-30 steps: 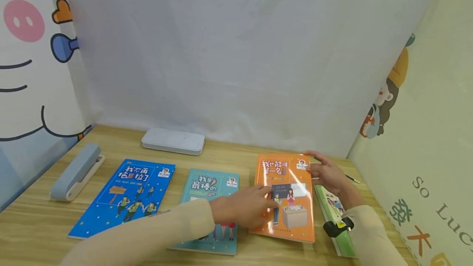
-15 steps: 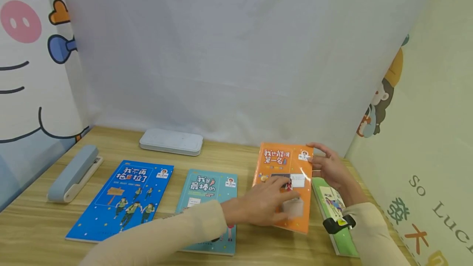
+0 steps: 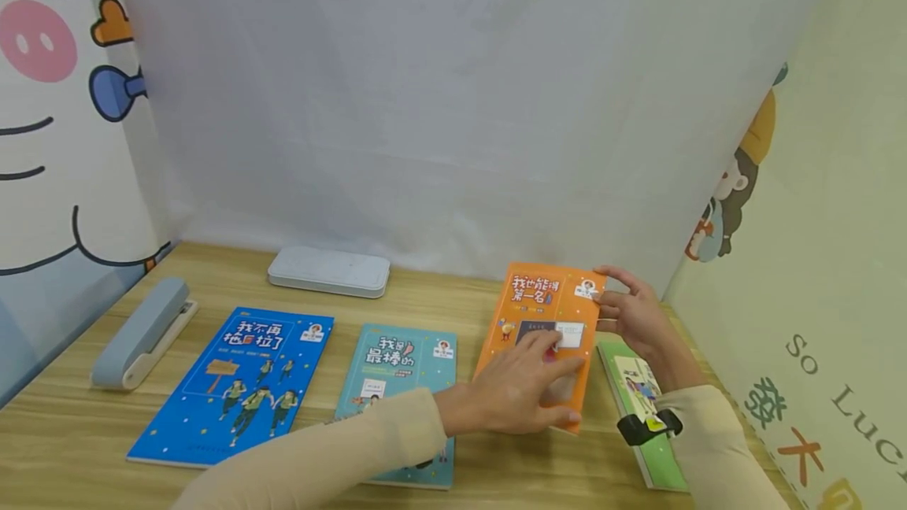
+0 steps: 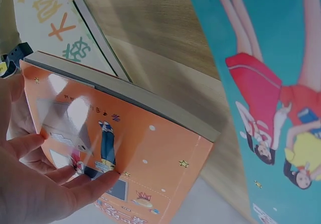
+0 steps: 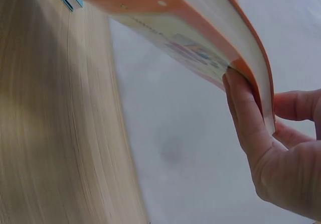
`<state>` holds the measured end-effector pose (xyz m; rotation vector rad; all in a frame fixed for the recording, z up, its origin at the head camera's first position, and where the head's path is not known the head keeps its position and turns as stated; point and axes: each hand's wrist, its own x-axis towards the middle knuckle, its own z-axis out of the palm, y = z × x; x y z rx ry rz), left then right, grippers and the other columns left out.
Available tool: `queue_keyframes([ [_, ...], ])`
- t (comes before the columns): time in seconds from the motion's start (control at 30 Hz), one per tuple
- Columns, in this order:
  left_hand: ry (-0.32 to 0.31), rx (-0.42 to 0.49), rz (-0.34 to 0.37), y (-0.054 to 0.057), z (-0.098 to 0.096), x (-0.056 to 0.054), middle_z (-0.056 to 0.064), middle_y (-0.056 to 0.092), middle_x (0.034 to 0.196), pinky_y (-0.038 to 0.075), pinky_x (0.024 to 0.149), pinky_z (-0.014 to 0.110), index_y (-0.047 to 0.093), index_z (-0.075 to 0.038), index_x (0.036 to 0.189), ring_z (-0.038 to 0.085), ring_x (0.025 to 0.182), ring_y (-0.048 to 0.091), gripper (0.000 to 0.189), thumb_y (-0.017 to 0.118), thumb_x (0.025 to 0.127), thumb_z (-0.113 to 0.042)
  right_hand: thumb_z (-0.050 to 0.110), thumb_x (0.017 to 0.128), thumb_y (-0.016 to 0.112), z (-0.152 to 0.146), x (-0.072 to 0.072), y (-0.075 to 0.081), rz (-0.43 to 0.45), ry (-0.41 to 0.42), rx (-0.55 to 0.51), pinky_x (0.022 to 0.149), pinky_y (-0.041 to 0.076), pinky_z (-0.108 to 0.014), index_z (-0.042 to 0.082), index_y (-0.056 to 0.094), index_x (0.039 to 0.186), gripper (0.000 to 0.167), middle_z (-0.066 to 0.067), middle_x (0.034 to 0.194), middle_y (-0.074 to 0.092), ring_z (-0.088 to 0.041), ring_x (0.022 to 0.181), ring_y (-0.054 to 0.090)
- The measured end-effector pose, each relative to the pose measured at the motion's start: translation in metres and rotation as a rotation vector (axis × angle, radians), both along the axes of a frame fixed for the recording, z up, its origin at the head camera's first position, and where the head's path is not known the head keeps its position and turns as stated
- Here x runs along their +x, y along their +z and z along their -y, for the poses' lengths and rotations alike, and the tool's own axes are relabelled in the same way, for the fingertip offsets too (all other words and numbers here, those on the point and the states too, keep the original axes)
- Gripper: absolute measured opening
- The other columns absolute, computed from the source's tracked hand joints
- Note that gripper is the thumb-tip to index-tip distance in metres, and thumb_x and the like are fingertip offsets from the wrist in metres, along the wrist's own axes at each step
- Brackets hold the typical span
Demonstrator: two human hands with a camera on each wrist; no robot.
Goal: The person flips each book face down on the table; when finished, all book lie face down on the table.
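An orange paperback book (image 3: 546,309) is raised off the table with its cover toward the head camera. My right hand (image 3: 641,329) pinches its upper right edge. In the right wrist view that hand (image 5: 286,169) has the bent corner between thumb and fingers, on opposite faces. My left hand (image 3: 513,388) rests on the lower cover with fingers spread. The left wrist view shows fingertips of this hand (image 4: 35,184) touching the glossy front. A teal book (image 3: 400,360) lies partly under the left forearm. Behind the right wrist lies a green book (image 3: 666,459), partly covered.
At the left lie a blue book (image 3: 205,415) and a blue-grey stapler (image 3: 145,329). A pale flat case (image 3: 329,270) sits at the back of the wooden table (image 3: 439,301), before a white cloth backdrop (image 3: 425,140). A printed wall panel (image 3: 815,258) bounds the right side.
The orange book has moved up and its lower edge has risen, tilting the cover. My left hand has shifted right across the cover. The right hand keeps its grip; the other books stay put.
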<state>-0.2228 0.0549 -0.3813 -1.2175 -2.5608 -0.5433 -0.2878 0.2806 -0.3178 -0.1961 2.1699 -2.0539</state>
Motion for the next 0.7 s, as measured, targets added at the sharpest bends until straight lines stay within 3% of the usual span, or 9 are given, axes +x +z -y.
queue_keyframes([
  [0.47, 0.048, 0.106, 0.066, 0.005, -0.007, 0.0, 0.014, 0.042, 0.152, 0.053, 0.102, 0.042, 0.044, -0.028, 0.151, 0.03, 0.138, 0.046, 0.069, 0.065, 0.091, -0.056, -0.002, 0.099, 0.046, 0.01, 0.004, 0.01, 0.021, -0.099, -0.031, 0.069, 0.062, -0.03, 0.014, 0.043, 0.134, 0.039, 0.001, 0.093, 0.066, -0.012, 0.074, 0.072],
  [0.7, 0.104, 0.127, 0.115, 0.005, -0.01, -0.001, 0.014, 0.038, 0.155, 0.055, 0.097, 0.043, 0.034, -0.028, 0.157, 0.031, 0.139, 0.045, 0.082, 0.069, 0.088, -0.055, -0.003, 0.098, 0.048, 0.019, 0.006, 0.015, 0.046, -0.171, -0.066, 0.068, 0.062, -0.029, 0.013, 0.044, 0.132, 0.038, 0.001, 0.088, 0.067, -0.012, 0.067, 0.071],
])
